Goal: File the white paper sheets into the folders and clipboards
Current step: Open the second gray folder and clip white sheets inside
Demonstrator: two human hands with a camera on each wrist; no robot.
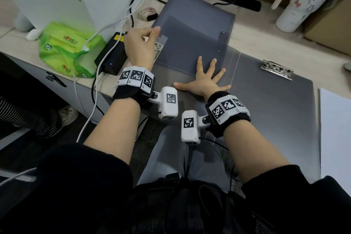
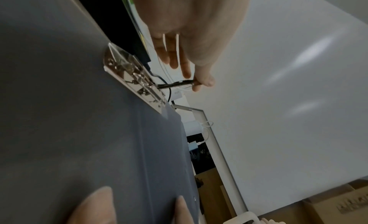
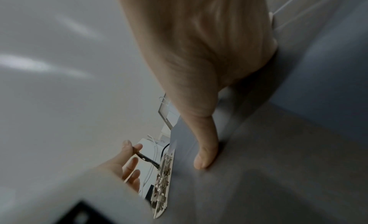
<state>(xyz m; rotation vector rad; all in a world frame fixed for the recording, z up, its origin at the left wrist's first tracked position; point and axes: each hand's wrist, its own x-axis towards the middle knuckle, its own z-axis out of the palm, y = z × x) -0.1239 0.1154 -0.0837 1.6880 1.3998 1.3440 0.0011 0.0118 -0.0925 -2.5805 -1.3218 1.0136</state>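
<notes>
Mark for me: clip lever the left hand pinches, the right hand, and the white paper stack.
clip lever (image 2: pixel 175 84), left wrist view, mid-shaft of the black lever.
right hand (image 1: pixel 204 81), head view, back of the hand.
white paper stack (image 1: pixel 336 135), head view, top sheet.

The left hand (image 1: pixel 139 47) covers most of the metal clip (image 1: pixel 158 48) at the grey folder's (image 1: pixel 190 30) left edge in the head view. The white paper stack (image 1: pixel 336 133) is cut off at the right edge, the tumbler (image 1: pixel 302 0) at the top. The right hand (image 3: pixel 199 54) is blurred in the right wrist view.
</notes>
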